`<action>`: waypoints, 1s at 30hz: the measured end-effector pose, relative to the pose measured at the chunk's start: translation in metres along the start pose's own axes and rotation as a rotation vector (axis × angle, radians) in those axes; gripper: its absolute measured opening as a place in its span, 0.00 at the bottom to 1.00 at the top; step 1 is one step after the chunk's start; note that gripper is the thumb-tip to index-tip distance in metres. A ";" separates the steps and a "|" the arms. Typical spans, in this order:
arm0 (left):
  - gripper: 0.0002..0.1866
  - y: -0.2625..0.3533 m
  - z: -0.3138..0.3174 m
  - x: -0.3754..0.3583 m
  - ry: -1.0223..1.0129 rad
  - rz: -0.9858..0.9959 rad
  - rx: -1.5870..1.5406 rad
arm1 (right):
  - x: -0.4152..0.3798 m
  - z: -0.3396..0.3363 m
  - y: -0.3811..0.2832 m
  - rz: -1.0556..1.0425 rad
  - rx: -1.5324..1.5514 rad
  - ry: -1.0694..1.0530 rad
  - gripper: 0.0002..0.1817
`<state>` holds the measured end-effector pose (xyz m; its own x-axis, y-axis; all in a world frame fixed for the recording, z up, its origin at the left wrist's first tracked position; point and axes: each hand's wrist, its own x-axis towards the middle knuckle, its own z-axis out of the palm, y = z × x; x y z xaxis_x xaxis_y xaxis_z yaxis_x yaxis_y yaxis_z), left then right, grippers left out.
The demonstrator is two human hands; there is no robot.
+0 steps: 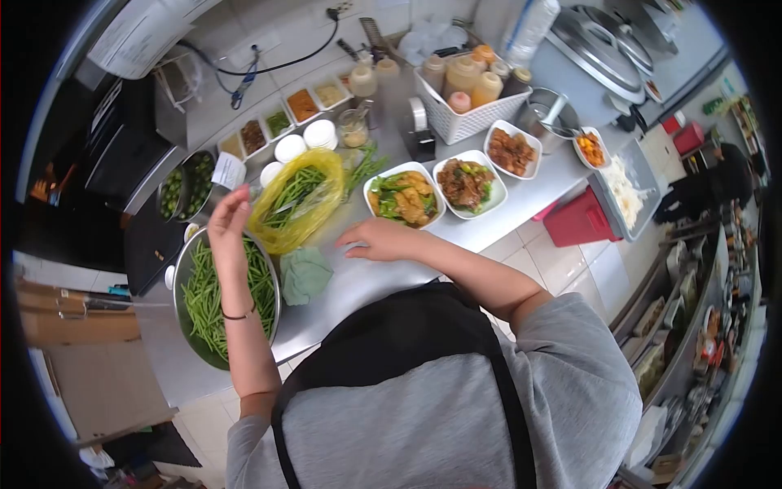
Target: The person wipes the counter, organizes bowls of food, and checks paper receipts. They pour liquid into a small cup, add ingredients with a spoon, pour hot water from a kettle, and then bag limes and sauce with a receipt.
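Note:
My left hand [229, 220] is raised above the rim of a large metal bowl [181, 306], its fingers loosely bent and apart with nothing visible in them. Cut green beans [208, 297] fill the bowl. Beside that hand lies an open yellow plastic bag [324, 213] with more green beans [295, 194] inside. My right hand [381, 240] hovers low over the steel counter, palm down, fingers stretched to the left and holding nothing I can see. A crumpled green cloth [305, 275] rests on the counter between the bowl and my right hand.
Several white dishes of cooked food, including a vegetable dish [403, 197] and a meat dish [470, 186], line the counter. A white basket [466, 126] of sauce bottles stands behind. Pots of green olive-like pieces [195, 183] sit left; a grey tub [607, 191] is right.

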<state>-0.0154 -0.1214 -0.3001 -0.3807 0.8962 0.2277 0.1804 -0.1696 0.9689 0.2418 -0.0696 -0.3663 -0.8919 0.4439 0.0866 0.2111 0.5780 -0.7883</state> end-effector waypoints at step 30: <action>0.09 -0.031 0.087 -0.076 -0.357 -0.334 -0.217 | -0.148 -0.033 0.014 0.348 -0.110 0.376 0.15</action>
<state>0.0865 -0.1485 -0.3555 -0.0459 0.9932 -0.1066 -0.1039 0.1014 0.9894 0.3902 -0.1044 -0.3697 -0.5604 0.8261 0.0594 0.5282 0.4117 -0.7427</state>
